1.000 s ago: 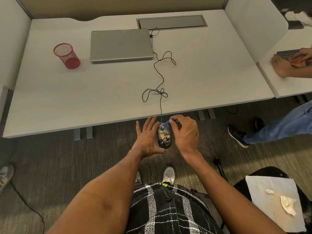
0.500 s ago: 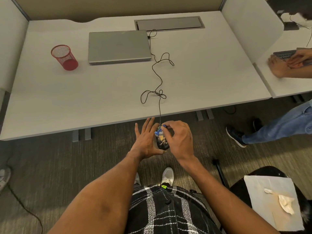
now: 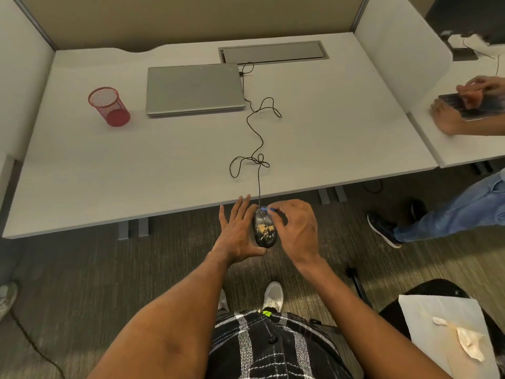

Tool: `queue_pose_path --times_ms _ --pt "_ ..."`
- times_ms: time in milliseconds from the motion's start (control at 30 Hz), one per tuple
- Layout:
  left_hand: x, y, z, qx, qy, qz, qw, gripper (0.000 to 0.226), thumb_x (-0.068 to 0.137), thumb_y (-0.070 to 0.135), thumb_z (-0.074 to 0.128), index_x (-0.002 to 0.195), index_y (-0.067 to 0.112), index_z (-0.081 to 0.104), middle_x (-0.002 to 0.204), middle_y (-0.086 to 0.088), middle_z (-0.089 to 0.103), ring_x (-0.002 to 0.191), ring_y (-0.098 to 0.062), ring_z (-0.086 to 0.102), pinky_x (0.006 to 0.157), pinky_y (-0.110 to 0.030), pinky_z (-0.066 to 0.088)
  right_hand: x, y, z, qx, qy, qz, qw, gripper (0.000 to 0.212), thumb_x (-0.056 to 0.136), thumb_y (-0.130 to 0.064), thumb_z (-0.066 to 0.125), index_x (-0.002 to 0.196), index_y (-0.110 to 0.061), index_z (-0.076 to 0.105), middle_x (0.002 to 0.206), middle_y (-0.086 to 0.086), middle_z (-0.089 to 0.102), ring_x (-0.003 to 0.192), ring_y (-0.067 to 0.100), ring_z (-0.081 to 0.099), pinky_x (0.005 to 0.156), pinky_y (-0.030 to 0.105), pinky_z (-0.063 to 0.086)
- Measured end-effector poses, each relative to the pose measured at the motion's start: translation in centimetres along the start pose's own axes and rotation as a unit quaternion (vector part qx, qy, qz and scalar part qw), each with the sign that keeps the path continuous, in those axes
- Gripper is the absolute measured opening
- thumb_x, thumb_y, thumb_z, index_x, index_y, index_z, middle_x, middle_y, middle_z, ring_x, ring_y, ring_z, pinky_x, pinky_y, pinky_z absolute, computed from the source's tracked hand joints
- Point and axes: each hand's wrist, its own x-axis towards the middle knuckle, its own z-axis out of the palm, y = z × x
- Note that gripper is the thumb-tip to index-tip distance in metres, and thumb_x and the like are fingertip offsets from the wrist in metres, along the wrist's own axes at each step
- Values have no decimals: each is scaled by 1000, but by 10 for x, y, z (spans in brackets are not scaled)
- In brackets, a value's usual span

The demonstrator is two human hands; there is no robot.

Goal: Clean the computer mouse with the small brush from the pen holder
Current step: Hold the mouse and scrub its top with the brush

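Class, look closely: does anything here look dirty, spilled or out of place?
Yes. The black mouse, held in the left hand below the desk edge, has yellowish crumbs scattered over its back. Its cable lies tangled in loops on the desk.

A closed laptop (image 3: 194,88) lies on the desk (image 3: 328,132).

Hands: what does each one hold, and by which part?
Left hand cradles the mouse by its left side and underside; right hand pinches the small blue brush by its handle.

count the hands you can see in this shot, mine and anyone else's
4. Your left hand cradles the mouse; your right hand holds the small brush at its front. Two more hands work at the neighbouring desk, far right.
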Motion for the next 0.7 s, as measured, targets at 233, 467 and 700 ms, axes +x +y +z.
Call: queue_pose_path --times_ms 233,467,700 --pt "3 -1 -1 -6 -4 -9 1000 132 67 81 74 165 24 5 173 4 -21 156 -16 -29 121 -65 -20 -1 -5 -1 50 5 32 998 18 94 -33 70 109 -23 72 99 -5 71 97 11 59 83 21 46" --pt "1 -1 4 -9 2 -2 1000 133 64 81 72 165 23 9 174 4 -16 157 -14 -27 121 -64 -22 8 1 -4 12 37 35 999 20 93 -29 73 111 -20 74 100 0 73 97 16 62 86 28 51" --pt "2 0 2 -27 -2 -7 1000 134 66 82 72 165 23 5 173 7 -19 156 -14 -28 121 -64 -21 -4 -3 -5 62 -22 -13 998 20 93 -29 73 111 -22 73 103 -4 72 101 9 59 87 21 48"
